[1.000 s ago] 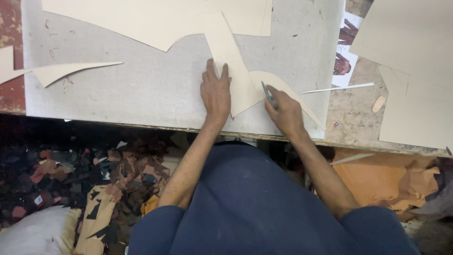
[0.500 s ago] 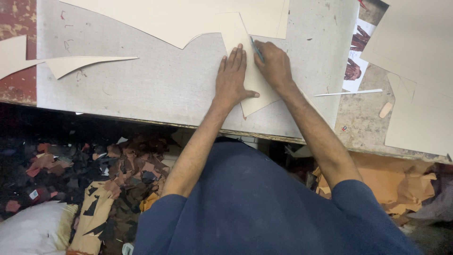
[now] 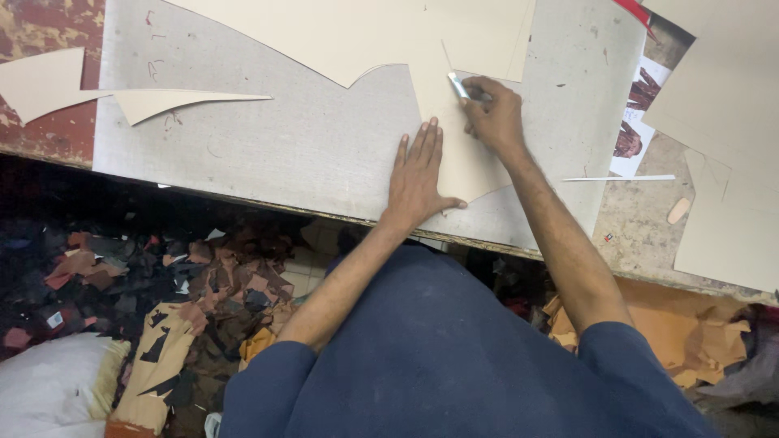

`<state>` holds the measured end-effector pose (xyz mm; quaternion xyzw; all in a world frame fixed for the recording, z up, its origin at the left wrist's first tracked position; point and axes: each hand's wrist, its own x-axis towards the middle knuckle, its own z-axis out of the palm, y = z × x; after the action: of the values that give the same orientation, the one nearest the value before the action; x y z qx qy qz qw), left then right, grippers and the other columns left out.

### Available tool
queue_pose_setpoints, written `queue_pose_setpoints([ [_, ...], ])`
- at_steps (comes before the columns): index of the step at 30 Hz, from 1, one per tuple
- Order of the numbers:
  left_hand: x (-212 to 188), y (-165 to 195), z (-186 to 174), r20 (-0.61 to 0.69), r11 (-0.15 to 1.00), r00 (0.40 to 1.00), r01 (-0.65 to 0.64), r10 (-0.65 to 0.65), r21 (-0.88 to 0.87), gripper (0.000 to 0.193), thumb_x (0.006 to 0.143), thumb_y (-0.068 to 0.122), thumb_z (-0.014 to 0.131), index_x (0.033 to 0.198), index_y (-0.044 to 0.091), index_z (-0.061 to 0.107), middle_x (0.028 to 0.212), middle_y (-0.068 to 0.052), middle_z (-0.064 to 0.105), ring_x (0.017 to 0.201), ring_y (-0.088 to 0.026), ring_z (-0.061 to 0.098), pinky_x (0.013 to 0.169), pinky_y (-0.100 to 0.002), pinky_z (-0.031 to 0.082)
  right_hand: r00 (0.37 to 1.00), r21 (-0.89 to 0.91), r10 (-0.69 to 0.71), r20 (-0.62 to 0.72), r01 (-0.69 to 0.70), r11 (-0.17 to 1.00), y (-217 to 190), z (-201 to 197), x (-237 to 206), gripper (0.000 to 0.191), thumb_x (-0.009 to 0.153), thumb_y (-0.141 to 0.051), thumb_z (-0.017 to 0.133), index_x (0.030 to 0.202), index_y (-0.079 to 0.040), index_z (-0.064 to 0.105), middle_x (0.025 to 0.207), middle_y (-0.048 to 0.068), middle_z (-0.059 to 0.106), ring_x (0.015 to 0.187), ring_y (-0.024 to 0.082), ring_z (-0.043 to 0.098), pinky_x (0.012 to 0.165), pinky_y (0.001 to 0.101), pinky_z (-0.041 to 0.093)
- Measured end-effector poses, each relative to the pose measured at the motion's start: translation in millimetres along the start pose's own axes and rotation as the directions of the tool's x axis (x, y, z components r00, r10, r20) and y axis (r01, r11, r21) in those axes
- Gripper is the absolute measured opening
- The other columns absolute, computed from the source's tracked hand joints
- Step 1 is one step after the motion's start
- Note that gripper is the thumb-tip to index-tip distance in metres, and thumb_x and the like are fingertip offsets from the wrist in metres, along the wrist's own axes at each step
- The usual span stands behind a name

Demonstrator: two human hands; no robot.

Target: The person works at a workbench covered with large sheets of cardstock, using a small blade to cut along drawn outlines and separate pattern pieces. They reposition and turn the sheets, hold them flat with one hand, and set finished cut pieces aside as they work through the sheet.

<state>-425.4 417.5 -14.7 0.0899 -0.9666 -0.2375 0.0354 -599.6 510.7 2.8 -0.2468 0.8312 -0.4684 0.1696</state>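
Observation:
A large cream sheet (image 3: 349,32) lies on a grey cutting board (image 3: 268,154). My left hand (image 3: 418,174) presses flat on a tongue of that sheet near the board's front edge, fingers spread. My right hand (image 3: 493,113) grips a small cutting knife (image 3: 458,85), its tip on the sheet just beyond my left fingertips. A thin cut line runs up the sheet from the blade.
A curved cream offcut (image 3: 174,101) and another scrap (image 3: 40,85) lie at the left. More cream sheets (image 3: 722,122) and a thin strip (image 3: 621,178) sit at the right. Leather scraps (image 3: 203,292) pile on the floor below the table edge.
My right hand has drawn the knife away from me, from the near edge up into the sheet. My left hand has slid forward with it, staying flat on the sheet.

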Motion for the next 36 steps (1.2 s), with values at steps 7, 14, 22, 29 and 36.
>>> queue_pose_setpoints([
  [7, -60, 5, 2, 0.044, 0.996, 0.995, 0.085, -0.085, 0.01, 0.141, 0.06, 0.073, 0.083, 0.157, -0.007, 0.02, 0.168, -0.022, 0.015, 0.157, -0.03, 0.013, 0.128, -0.054, 0.007, 0.975, 0.049, -0.085, 0.204, 0.076, 0.996, -9, 23, -37, 0.032, 0.094, -0.003, 0.072, 0.125, 0.003, 0.068, 0.116, 0.017, 0.071, 0.067, 0.012, 0.072, 0.05, 0.0257, 0.059],
  [14, -49, -3, 0, 0.003, 0.991, 0.991, 0.13, -0.13, -0.021, 0.141, 0.057, 0.071, 0.085, 0.157, -0.006, 0.021, 0.168, -0.019, 0.017, 0.157, -0.029, 0.015, 0.128, -0.054, 0.007, 0.942, -0.255, -0.287, 0.175, 0.325, 0.91, -22, 31, -7, 0.035, 0.092, -0.007, 0.077, 0.125, -0.001, 0.07, 0.101, 0.016, 0.074, 0.07, 0.02, 0.072, 0.062, 0.0327, 0.059],
  [22, -46, 1, -4, -0.015, 0.988, 0.988, 0.156, -0.156, -0.012, 0.142, 0.056, 0.07, 0.086, 0.157, -0.005, 0.022, 0.169, -0.018, 0.016, 0.157, -0.028, 0.016, 0.128, -0.057, 0.009, 0.823, -0.409, -0.526, 0.212, 0.564, 0.717, -21, 49, 15, 0.03, 0.094, -0.009, 0.075, 0.123, -0.003, 0.073, 0.098, 0.018, 0.073, 0.084, 0.032, 0.073, 0.075, 0.0426, 0.058],
  [29, -44, 2, -8, 0.015, 0.984, 0.986, 0.167, -0.168, 0.063, 0.144, 0.055, 0.072, 0.086, 0.158, -0.004, 0.021, 0.169, -0.016, 0.015, 0.157, -0.027, 0.016, 0.127, -0.061, 0.012, 0.827, -0.458, -0.492, 0.273, 0.562, 0.689, -16, 55, 22, 0.029, 0.094, -0.009, 0.076, 0.122, -0.002, 0.075, 0.099, 0.018, 0.074, 0.081, 0.032, 0.073, 0.072, 0.0421, 0.058],
  [36, -33, -3, -2, 0.047, 0.98, 0.98, 0.19, -0.193, 0.064, 0.153, 0.048, 0.072, 0.09, 0.159, -0.002, 0.016, 0.169, -0.015, 0.011, 0.158, -0.026, 0.015, 0.127, -0.065, 0.012, 0.846, -0.403, -0.435, 0.307, 0.53, 0.746, -18, 50, 25, 0.032, 0.09, -0.007, 0.078, 0.121, -0.003, 0.077, 0.09, 0.019, 0.073, 0.075, 0.031, 0.072, 0.072, 0.042, 0.058],
])
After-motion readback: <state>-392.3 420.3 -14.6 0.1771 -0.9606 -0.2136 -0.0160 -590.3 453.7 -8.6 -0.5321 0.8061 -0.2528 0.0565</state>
